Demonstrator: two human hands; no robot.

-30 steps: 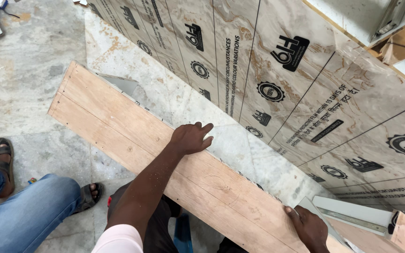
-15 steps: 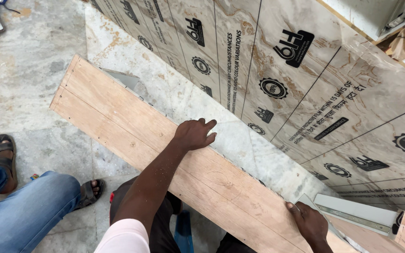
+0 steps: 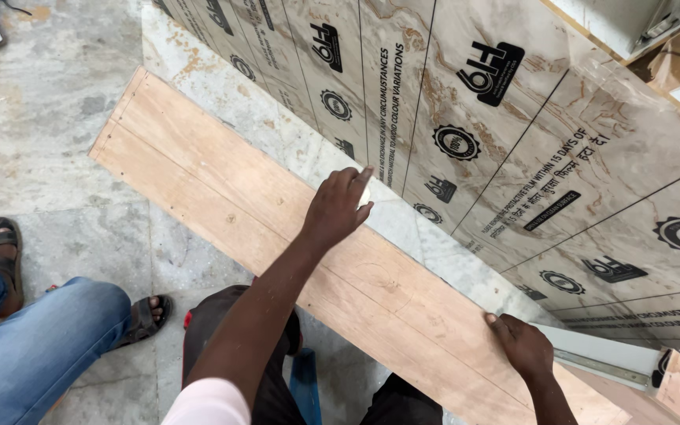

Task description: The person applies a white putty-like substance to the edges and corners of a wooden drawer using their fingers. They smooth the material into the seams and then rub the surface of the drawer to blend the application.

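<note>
Partly cut off at the lower right, one long pale wooden plank (image 3: 261, 212) lay on the grey marble floor (image 3: 49, 118), the left hand (image 3: 338, 208) above its far edge pinching something small and whitish, the right hand (image 3: 522, 346) gripping that edge.

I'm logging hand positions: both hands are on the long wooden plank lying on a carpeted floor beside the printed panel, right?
Not quite. The floor is grey stone tile, not carpet, as the head view shows. The rest holds: the left hand and the right hand are both on the long wooden plank, which lies beside the printed panel.
</note>
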